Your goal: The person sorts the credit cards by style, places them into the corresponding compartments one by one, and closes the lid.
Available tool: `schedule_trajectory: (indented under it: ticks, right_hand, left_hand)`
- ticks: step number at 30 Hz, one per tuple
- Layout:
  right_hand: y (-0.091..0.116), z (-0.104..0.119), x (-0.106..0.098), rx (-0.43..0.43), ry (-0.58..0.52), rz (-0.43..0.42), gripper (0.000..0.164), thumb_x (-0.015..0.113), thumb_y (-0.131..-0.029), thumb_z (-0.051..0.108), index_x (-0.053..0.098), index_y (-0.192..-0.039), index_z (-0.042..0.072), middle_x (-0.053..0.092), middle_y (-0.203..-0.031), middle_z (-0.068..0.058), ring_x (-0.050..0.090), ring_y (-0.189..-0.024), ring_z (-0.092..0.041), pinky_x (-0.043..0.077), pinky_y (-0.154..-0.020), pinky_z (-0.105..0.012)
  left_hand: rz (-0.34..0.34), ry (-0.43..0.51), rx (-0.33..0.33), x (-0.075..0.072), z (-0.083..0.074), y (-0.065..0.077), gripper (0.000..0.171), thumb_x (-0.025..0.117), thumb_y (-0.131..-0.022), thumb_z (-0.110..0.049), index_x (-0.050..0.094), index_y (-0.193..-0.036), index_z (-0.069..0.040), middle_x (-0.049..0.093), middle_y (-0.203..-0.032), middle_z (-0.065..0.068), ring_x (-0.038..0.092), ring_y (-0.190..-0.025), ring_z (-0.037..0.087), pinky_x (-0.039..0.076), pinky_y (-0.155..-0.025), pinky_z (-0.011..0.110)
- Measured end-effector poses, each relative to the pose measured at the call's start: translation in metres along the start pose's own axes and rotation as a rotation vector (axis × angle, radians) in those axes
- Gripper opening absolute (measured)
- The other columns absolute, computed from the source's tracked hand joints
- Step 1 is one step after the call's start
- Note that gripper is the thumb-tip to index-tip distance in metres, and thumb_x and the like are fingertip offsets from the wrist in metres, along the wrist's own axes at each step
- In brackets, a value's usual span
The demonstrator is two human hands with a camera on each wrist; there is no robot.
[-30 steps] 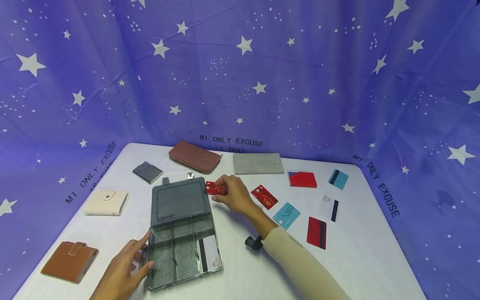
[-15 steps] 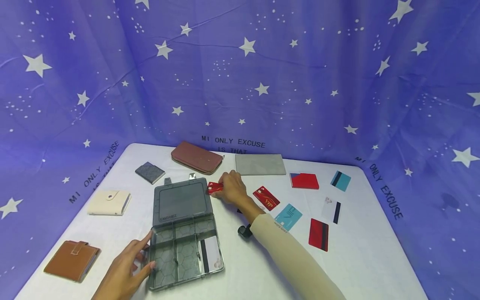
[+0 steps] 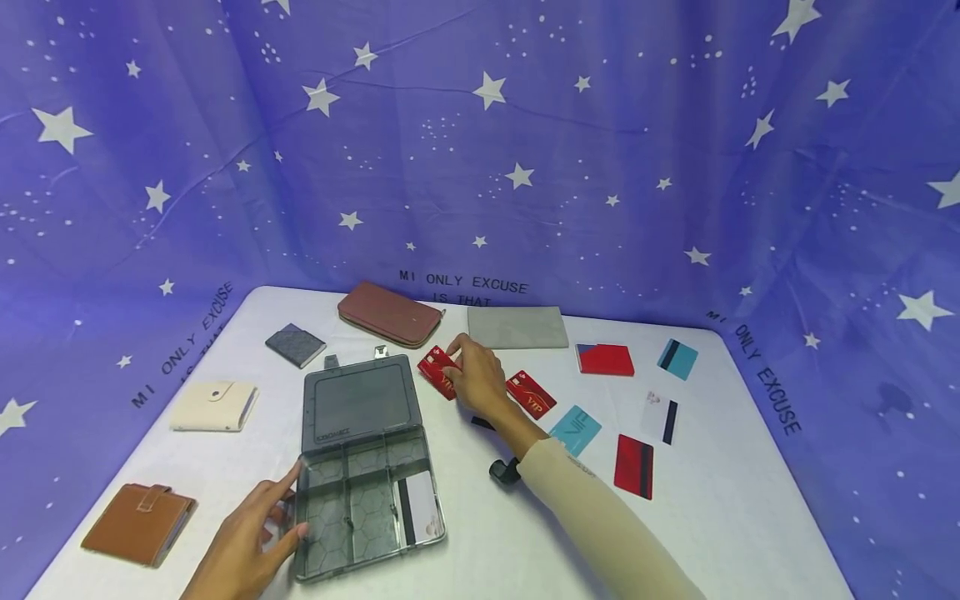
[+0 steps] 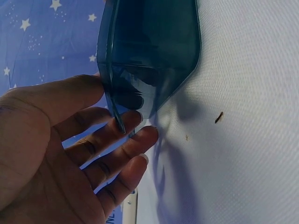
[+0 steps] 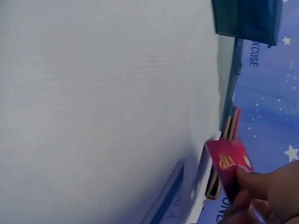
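Note:
In the head view my right hand (image 3: pixel 480 375) pinches a red VIP card (image 3: pixel 437 372) by its right side, over the table beside the lid of a clear grey plastic box (image 3: pixel 363 546). The right wrist view shows this red card (image 5: pixel 226 161) between thumb and fingers, tilted up. The box lies with its lid (image 3: pixel 363 404) folded back; a white card with a black stripe (image 3: pixel 422 508) lies in its right compartment. My left hand (image 3: pixel 243 537) rests its thumb and a finger against the box's left side; its other fingers (image 4: pixel 121 151) are loosely bent.
To the right lie another red VIP card (image 3: pixel 531 394), a teal VIP card (image 3: pixel 576 431) and several others. A red card holder (image 3: pixel 606 359), a grey wallet (image 3: pixel 517 327) and a maroon zip wallet (image 3: pixel 388 313) line the back. Cream (image 3: pixel 213 406) and brown (image 3: pixel 140 523) card cases stand left.
My right hand keeps its hold on the red VIP card, which has turned from lying level to slanting down to the right. The left hand and the box have stayed put.

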State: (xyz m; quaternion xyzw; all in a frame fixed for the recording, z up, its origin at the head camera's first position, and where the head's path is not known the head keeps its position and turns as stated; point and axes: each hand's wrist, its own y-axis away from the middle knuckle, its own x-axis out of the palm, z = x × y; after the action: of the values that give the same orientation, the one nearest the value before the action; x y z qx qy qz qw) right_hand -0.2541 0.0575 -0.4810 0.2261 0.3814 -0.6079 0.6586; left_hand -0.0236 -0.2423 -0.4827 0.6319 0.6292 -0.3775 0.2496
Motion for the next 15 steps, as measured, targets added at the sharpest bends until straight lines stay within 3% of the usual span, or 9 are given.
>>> schedule_trajectory:
  ticks: [6,10,15]
  right_hand:
    - [0.01,0.003,-0.011,-0.111,-0.108,-0.024,0.057,0.069,-0.094,0.015,0.043,-0.143,0.027,0.055,-0.081,0.001,0.05,-0.066,-0.015,0.041,-0.061,-0.031]
    - [0.024,0.013,-0.018,-0.187,-0.18,-0.026,0.052,0.07,-0.093,0.014,0.048,-0.138,0.029,0.056,-0.081,0.001,0.051,-0.06,-0.012,0.043,-0.055,-0.028]
    - [0.054,0.037,-0.025,-0.208,-0.33,0.065,0.047,0.075,-0.09,0.015,0.054,-0.13,0.027,0.056,-0.079,0.001,0.054,-0.062,-0.012,0.046,-0.054,-0.023]
  left_hand:
    - [-0.028,-0.009,0.035,0.001,0.001,0.001,0.075,0.083,-0.078,-0.01,0.05,-0.145,-0.006,0.061,-0.104,0.001,0.05,-0.076,-0.005,0.047,-0.056,0.021]
    - [-0.048,-0.013,0.063,0.001,0.001,0.002,0.075,0.083,-0.077,-0.008,0.051,-0.144,-0.005,0.062,-0.102,0.001,0.05,-0.076,-0.005,0.047,-0.055,0.021]
    - [-0.034,-0.006,0.041,0.001,0.0,0.001,0.075,0.083,-0.078,-0.009,0.051,-0.145,-0.005,0.062,-0.103,0.001,0.051,-0.076,-0.005,0.047,-0.056,0.021]
